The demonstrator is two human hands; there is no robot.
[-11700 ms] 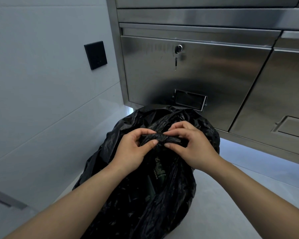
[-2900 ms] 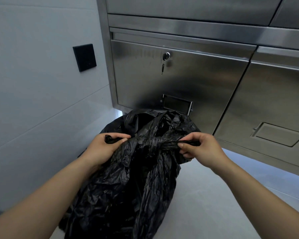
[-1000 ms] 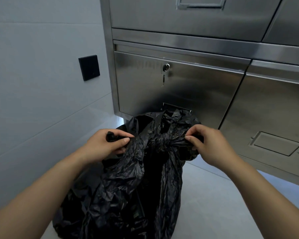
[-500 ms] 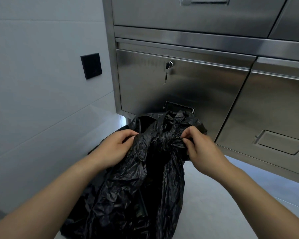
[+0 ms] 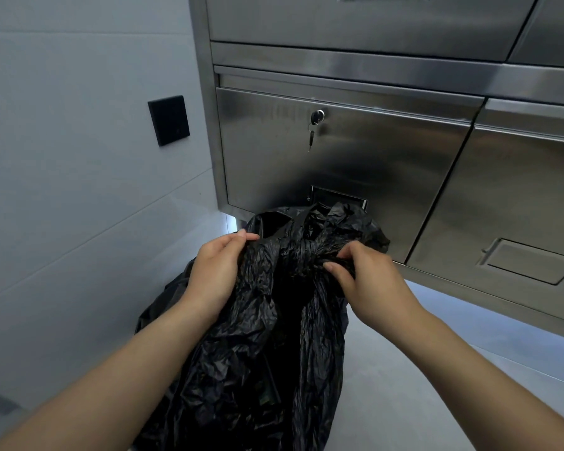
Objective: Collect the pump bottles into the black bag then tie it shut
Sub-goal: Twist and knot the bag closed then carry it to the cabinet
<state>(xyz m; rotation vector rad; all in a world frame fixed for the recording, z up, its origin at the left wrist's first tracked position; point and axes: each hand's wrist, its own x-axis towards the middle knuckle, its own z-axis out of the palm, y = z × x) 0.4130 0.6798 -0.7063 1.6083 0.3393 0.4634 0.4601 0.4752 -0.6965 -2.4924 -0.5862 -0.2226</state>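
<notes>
My left hand gripping a flap of the black bag, right hand pinching its knot, both nearer together than a second ago

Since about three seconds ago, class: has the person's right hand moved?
Yes. The right hand has drawn leftward to the knot in the black bag, ending closer beneath the cabinet's label holder.

The pale grey floor carried the black bag (crumpled, its neck bunched at the top), which stood just in front of the steel cabinet.
</notes>
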